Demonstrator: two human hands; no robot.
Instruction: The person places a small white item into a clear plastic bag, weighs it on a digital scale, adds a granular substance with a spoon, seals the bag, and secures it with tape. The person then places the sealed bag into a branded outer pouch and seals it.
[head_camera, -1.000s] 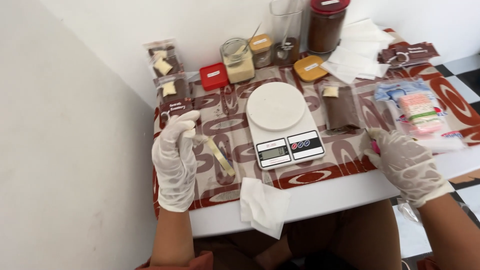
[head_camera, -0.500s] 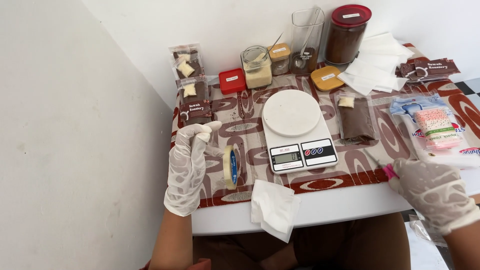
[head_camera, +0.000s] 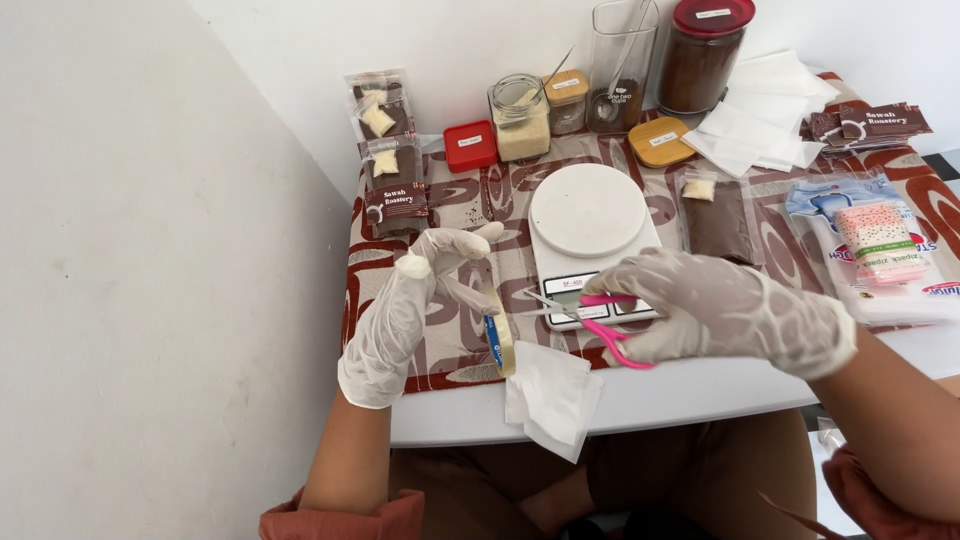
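Above the desk (head_camera: 700, 400), the gloved left hand (head_camera: 400, 310) pinches a strip pulled from the pale tape roll (head_camera: 499, 342); the gloved right hand (head_camera: 720, 315) grasps pink-handled scissors (head_camera: 590, 318), blades open at the strip.

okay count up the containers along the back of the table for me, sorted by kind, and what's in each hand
Glass jars: 2, small open one, tall one with red lid
Clear tall canister: 1
Small lidded tubs: 3, red, two tan
Total: 6
Left hand: tape roll
Right hand: pink scissors
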